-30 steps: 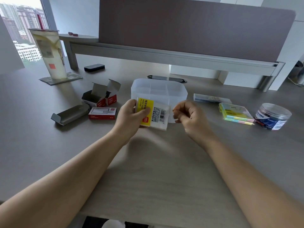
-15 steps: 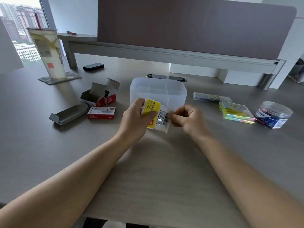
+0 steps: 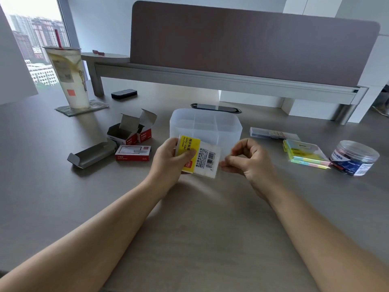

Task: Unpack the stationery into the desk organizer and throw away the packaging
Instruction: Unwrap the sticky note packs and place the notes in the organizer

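My left hand (image 3: 168,160) holds a small plastic-wrapped pack of index tabs (image 3: 202,158) with a yellow label and a barcode, just in front of the translucent desk organizer (image 3: 205,127). My right hand (image 3: 248,160) is curled at the pack's right edge, fingertips pinched close to the wrapper's corner; whether it grips the film I cannot tell. The organizer's compartments look empty.
Left of the organizer lie open red staple boxes (image 3: 130,132), a closed red box (image 3: 133,152) and a grey cardboard tray (image 3: 90,154). To the right are a clear slim case (image 3: 273,133), pastel sticky notes (image 3: 305,153) and a round jar of clips (image 3: 354,158). A drink cup (image 3: 69,76) stands far left.
My right hand came to the pack's right edge, then drew slightly away again. The left hand tilted the pack so its barcode side faces me more.
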`<state>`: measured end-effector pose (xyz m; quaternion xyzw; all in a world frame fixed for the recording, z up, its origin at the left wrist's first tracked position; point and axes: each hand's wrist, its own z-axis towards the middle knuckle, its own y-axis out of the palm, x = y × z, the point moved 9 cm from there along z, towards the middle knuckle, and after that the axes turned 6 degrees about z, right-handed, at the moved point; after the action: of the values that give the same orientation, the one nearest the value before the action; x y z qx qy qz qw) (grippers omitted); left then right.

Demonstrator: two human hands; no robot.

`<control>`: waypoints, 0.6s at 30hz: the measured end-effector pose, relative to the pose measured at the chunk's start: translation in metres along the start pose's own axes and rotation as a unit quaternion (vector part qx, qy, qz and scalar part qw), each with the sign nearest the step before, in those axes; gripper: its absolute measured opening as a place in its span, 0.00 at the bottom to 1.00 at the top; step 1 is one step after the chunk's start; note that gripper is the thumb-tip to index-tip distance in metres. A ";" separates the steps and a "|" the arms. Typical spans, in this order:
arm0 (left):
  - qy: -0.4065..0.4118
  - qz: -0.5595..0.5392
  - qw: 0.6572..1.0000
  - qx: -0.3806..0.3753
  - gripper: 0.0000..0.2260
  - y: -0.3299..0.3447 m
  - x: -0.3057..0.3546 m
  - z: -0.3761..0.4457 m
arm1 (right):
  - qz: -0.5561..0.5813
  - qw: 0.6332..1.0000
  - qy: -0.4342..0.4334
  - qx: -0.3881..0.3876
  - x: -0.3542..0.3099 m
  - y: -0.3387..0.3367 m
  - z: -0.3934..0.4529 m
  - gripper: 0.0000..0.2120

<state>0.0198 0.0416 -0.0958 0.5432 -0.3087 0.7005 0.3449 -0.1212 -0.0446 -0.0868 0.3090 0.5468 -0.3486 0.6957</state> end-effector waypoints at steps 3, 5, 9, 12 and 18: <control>-0.023 -0.045 0.998 -0.022 0.06 0.003 -0.003 -0.002 | -0.078 0.996 -0.033 0.026 -0.004 -0.002 0.000 0.14; -0.034 -0.074 0.996 -0.030 0.05 0.004 -0.004 -0.002 | -0.134 0.989 -0.056 0.038 -0.008 -0.002 -0.001 0.15; -0.045 -0.113 0.992 -0.037 0.07 0.003 -0.005 -0.002 | -0.191 0.978 -0.085 0.027 -0.014 0.003 -0.004 0.10; -0.035 -0.131 0.989 -0.049 0.08 0.006 -0.003 -0.003 | -0.178 0.981 -0.073 0.004 -0.010 0.007 -0.003 0.02; -0.022 -0.128 0.987 -0.092 0.08 0.012 -0.001 -0.004 | -0.085 0.996 -0.016 -0.028 -0.001 0.009 -0.001 0.04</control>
<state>0.0079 0.0375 -0.0983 0.5598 -0.3070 0.6070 0.4733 -0.1145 -0.0387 -0.0855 0.2364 0.5696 -0.3958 0.6805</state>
